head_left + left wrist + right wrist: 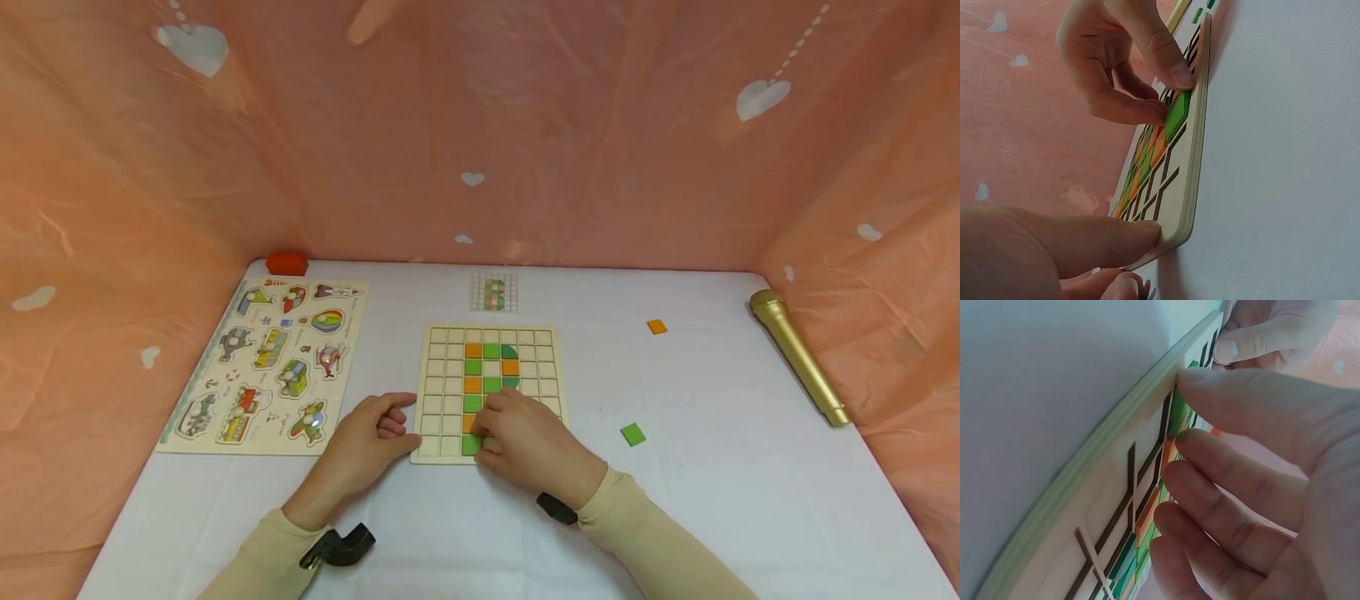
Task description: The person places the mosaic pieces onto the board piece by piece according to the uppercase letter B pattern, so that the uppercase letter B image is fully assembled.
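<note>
In the head view a wooden grid board [435, 450] lies in the middle of the table, with green, orange and dark green tiles set in some cells. My left hand [369, 437] holds its near left corner; the left wrist view shows the thumb on top and the other fingers beside and below the edge. Bent over the board, my right hand [525, 437] has thumb and index finger at opposite sides of a green tile [1177, 117] in the nearest row, pinching it. The right wrist view shows the right hand's other fingers loosely bent above the board.
A small pattern card [495, 293] lies beyond the board. To the right are a loose orange tile [657, 327], a loose green tile [633, 434] and a gold microphone [801, 358]. A picture puzzle [255, 367] lies left, near a red block [287, 264].
</note>
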Motion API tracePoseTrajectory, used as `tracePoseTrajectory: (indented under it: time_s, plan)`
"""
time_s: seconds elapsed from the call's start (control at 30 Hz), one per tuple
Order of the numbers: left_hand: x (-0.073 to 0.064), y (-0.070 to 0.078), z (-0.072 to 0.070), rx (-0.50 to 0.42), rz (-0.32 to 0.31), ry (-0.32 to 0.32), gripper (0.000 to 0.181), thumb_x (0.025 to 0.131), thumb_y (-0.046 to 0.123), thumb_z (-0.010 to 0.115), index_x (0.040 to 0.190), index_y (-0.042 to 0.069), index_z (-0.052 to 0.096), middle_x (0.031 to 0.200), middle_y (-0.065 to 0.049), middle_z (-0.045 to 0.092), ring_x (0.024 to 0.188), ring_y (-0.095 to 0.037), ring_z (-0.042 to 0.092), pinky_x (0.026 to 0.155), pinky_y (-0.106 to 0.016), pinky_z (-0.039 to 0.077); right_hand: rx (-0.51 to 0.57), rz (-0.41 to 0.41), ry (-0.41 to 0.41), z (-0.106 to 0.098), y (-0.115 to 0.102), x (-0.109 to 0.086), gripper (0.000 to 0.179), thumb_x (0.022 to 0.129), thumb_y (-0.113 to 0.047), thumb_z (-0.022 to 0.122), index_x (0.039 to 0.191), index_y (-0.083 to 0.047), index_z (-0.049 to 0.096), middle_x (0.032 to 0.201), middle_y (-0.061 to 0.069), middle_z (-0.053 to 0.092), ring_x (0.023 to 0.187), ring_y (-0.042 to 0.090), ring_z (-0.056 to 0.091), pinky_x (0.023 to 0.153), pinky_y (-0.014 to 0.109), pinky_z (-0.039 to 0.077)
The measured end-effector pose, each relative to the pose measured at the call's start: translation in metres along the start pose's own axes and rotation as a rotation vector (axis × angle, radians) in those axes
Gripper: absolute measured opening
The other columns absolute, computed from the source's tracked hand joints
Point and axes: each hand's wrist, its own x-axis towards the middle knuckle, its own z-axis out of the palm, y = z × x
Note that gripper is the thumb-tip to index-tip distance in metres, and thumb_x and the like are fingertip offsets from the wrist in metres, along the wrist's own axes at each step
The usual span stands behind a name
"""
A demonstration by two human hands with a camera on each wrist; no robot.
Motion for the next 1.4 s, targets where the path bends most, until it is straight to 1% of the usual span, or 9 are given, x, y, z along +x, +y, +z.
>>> tracePoseTrajectory:
  time_s: [0.2, 0.3, 0.5, 0.77, 0.9, 1.1, 1.27, 1.33, 1.4]
  plan:
    - [0.0, 0.0, -0.001, 0.0, -0.006, -0.001, 0.056, 0.089, 0.01, 0.086, 0.141, 0.004, 0.067, 0.111, -0.009, 0.063, 0.094, -0.012, 0.061, 0.082, -0.018, 0.054, 0.001, -0.006, 0.012, 0.0, 0.0, 0.0, 0.01, 0.083, -0.013, 0.085, 0.092, -0.018, 0.081, 0.091, -0.008, 0.068, 0.087, 0.012, 0.058, 0.075, 0.026, 0.055]
    - [0.0, -0.001, -0.001, 0.003, -0.011, -0.003, 0.055, 0.089, 0.01, 0.085, 0.141, 0.005, 0.067, 0.111, -0.008, 0.062, 0.094, -0.012, 0.061, 0.082, -0.018, 0.054, 0.0, -0.001, 0.006, 0.0, 0.0, 0.0, 0.01, 0.084, -0.013, 0.084, 0.092, -0.019, 0.081, 0.092, -0.009, 0.068, 0.087, 0.012, 0.057, 0.076, 0.026, 0.055]
    - [0.0, -0.001, 0.0, 0.006, -0.001, -0.005, 0.056, 0.089, 0.011, 0.086, 0.141, 0.005, 0.067, 0.111, -0.009, 0.063, 0.094, -0.013, 0.062, 0.082, -0.019, 0.055, -0.004, 0.01, -0.008, 0.0, -0.001, 0.0, 0.009, 0.085, -0.015, 0.084, 0.09, -0.02, 0.08, 0.091, -0.01, 0.067, 0.089, 0.011, 0.058, 0.078, 0.026, 0.056]
    - [0.001, 0.001, -0.001, 0.003, -0.016, -0.013, 0.055, 0.09, 0.01, 0.084, 0.142, 0.006, 0.067, 0.111, -0.009, 0.062, 0.095, -0.013, 0.062, 0.083, -0.018, 0.054, 0.004, 0.009, -0.015, 0.0, 0.0, 0.0, 0.009, 0.086, -0.015, 0.084, 0.09, -0.021, 0.08, 0.092, -0.01, 0.067, 0.089, 0.011, 0.057, 0.077, 0.025, 0.055]
    - [0.001, 0.0, -0.002, 0.0, -0.017, -0.016, 0.054, 0.091, 0.01, 0.083, 0.142, 0.006, 0.066, 0.112, -0.008, 0.062, 0.095, -0.013, 0.062, 0.084, -0.018, 0.054, 0.002, 0.003, -0.015, 0.0, 0.0, 0.0, 0.007, 0.087, -0.015, 0.084, 0.092, -0.021, 0.081, 0.092, -0.009, 0.068, 0.089, 0.011, 0.058, 0.078, 0.025, 0.055]
    - [0.001, 0.001, -0.002, 0.002, -0.023, -0.025, 0.054, 0.092, 0.01, 0.083, 0.143, 0.006, 0.066, 0.113, -0.009, 0.062, 0.096, -0.014, 0.062, 0.084, -0.018, 0.054, 0.02, 0.013, -0.03, -0.001, 0.001, 0.0, 0.007, 0.089, -0.02, 0.084, 0.095, -0.019, 0.082, 0.095, -0.007, 0.071, 0.09, 0.012, 0.059, 0.079, 0.027, 0.056]
    - [0.0, 0.001, -0.002, 0.0, -0.015, -0.021, 0.054, 0.091, 0.01, 0.083, 0.142, 0.006, 0.066, 0.113, -0.009, 0.062, 0.096, -0.013, 0.061, 0.083, -0.018, 0.054, 0.07, 0.057, -0.02, -0.009, 0.008, 0.0, 0.01, 0.09, -0.024, 0.084, 0.097, -0.018, 0.082, 0.097, -0.008, 0.072, 0.095, 0.013, 0.061, 0.079, 0.029, 0.058]
    - [0.0, 0.001, -0.002, 0.002, -0.011, -0.017, 0.054, 0.091, 0.01, 0.084, 0.142, 0.005, 0.066, 0.112, -0.009, 0.062, 0.095, -0.013, 0.061, 0.083, -0.018, 0.054, 0.091, 0.094, -0.004, -0.014, 0.016, -0.001, 0.01, 0.091, -0.026, 0.084, 0.097, -0.017, 0.082, 0.096, -0.007, 0.071, 0.096, 0.013, 0.061, 0.08, 0.029, 0.057]
    - [0.0, 0.0, -0.001, 0.002, -0.012, -0.016, 0.054, 0.09, 0.01, 0.084, 0.141, 0.005, 0.067, 0.112, -0.009, 0.062, 0.095, -0.013, 0.061, 0.082, -0.018, 0.053, 0.105, 0.138, 0.014, -0.021, 0.029, -0.003, 0.012, 0.092, -0.026, 0.084, 0.097, -0.015, 0.081, 0.096, -0.004, 0.071, 0.096, 0.014, 0.06, 0.08, 0.03, 0.058]
